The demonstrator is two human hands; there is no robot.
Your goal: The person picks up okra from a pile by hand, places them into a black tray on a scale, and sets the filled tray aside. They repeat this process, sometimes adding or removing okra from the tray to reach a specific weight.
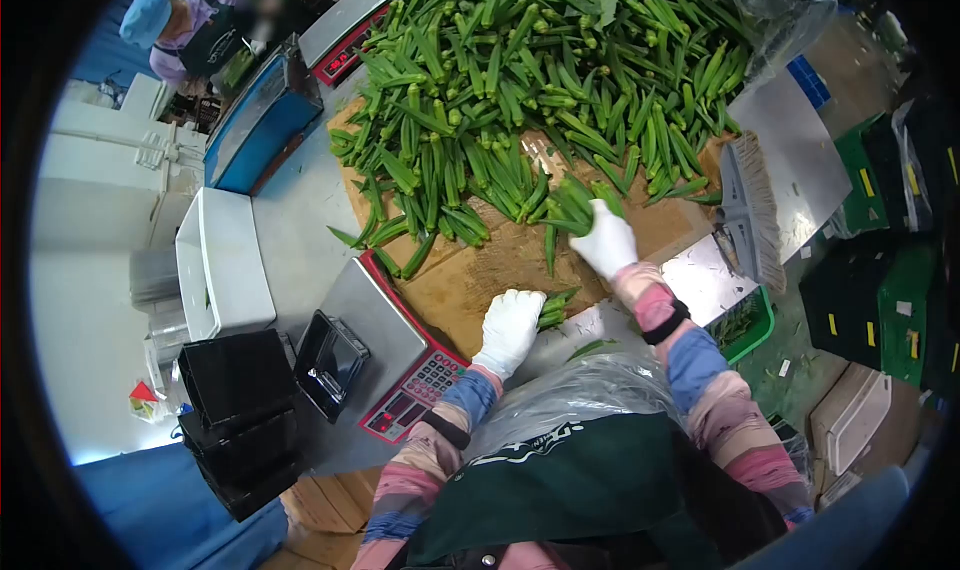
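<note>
A large heap of green okra (pixel 540 70) covers brown cardboard (pixel 450 290) on the metal table. My left hand (pixel 510 330), in a white glove, is closed round a few okra pods (pixel 557 308) near the cardboard's front edge. Further forward and to the right, my right hand (pixel 606 242), gloved too, has its fingers round a bunch of okra (pixel 572 206) at the heap's near edge. Left of my left hand stands a red and silver scale (pixel 390 340) with a black tray (pixel 331 365) on it.
Black trays (pixel 235 380) are stacked at the left, below a white bin (pixel 224 260). A blue container (pixel 262 120) and another scale (pixel 345 30) stand further back. A brush (pixel 752 210) and green basket (pixel 745 330) are at the right. A co-worker (pixel 195 25) is at upper left.
</note>
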